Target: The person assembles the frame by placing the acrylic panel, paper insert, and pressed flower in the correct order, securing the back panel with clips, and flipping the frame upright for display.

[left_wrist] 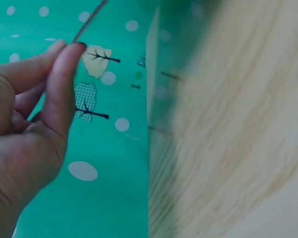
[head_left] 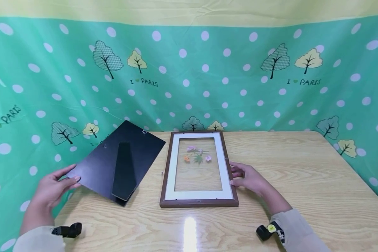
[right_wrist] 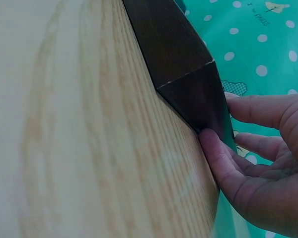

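Pinched at its lower left corner by my left hand [head_left: 55,187], a black backing board [head_left: 97,164] tilts up over the left of the table. Its easel leg [head_left: 124,171] faces me, and a small metal hanger sits near its top edge. The left wrist view has the board edge-on as a thin dark line [left_wrist: 92,20] between thumb and fingers. A brown picture frame [head_left: 199,203] with a white mat lies at the middle. Pink and orange flowers and a green leaf [head_left: 198,159] show within its opening. My right hand [head_left: 247,176] touches the frame's right side with thumb and fingertips.
The light wood table [head_left: 302,182] reaches back to a green dotted curtain [head_left: 204,80] printed with trees. A small dark camera is strapped at each wrist. A bright light reflection [head_left: 190,234] lies on the table in front of the frame.
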`<state>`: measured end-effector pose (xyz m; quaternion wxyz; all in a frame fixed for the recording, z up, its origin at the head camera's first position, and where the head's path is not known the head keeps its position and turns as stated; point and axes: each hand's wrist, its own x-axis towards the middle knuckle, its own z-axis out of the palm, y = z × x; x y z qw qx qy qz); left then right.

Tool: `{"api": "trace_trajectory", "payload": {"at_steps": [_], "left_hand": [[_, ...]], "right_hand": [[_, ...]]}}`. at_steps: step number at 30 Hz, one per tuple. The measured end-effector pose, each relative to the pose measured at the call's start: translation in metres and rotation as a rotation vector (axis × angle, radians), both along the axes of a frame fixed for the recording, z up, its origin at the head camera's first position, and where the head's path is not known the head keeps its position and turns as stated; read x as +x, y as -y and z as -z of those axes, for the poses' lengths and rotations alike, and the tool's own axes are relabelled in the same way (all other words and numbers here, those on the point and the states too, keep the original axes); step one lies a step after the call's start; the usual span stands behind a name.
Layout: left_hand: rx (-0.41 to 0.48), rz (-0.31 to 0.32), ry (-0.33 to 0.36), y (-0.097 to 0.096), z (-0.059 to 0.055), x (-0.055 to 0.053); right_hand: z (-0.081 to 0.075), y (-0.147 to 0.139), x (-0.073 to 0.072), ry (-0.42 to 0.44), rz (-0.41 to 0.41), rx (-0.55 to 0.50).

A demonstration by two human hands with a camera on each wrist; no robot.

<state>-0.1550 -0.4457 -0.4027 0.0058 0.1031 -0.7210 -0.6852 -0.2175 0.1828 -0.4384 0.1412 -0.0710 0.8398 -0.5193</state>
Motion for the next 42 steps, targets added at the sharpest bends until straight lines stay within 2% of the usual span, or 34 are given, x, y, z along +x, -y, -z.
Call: {"api": "trace_trajectory", "payload": {"at_steps": [2,6,10,16,20,25,30,32,36,39,42], "left_hand": [[0.198,0.005,-0.073,-0.002,0.000,0.001],[0.343,0.049,-0.207,-0.008,0.001,0.002],[0.424,0.086,-0.293,-0.012,0.003,0.003],[0.467,0.125,-0.384,-0.016,0.006,0.004],[0.578,0.156,-0.464,-0.017,0.006,0.005],[0.719,0.159,-0.503,-0.025,0.004,0.005],[0.824,0.249,-0.526,-0.039,-0.001,-0.001],[0.857,0.306,-0.534,-0.045,-0.003,-0.004],[0.860,0.358,-0.549,-0.059,-0.007,-0.011],[0.812,0.335,-0.557,-0.072,-0.009,-0.016],[0.750,0.293,-0.559,-0.086,-0.010,-0.019]], "right_hand": [[0.001,0.000,0.000,0.000,0.003,-0.003],[0.003,-0.001,0.000,0.000,0.008,-0.021],[0.005,-0.001,-0.001,-0.001,0.006,-0.038],[0.006,0.001,-0.001,-0.003,0.006,-0.030],[0.005,0.001,-0.001,0.002,0.008,-0.033],[0.004,0.002,-0.001,0.007,0.008,-0.030],[0.001,0.003,-0.002,-0.005,0.008,-0.012],[-0.001,0.003,-0.001,-0.017,0.007,0.010],[-0.009,0.006,0.002,-0.056,0.012,0.056],[-0.017,0.011,0.005,-0.083,0.043,0.062],[-0.025,0.017,0.007,-0.093,0.088,0.020]]}}
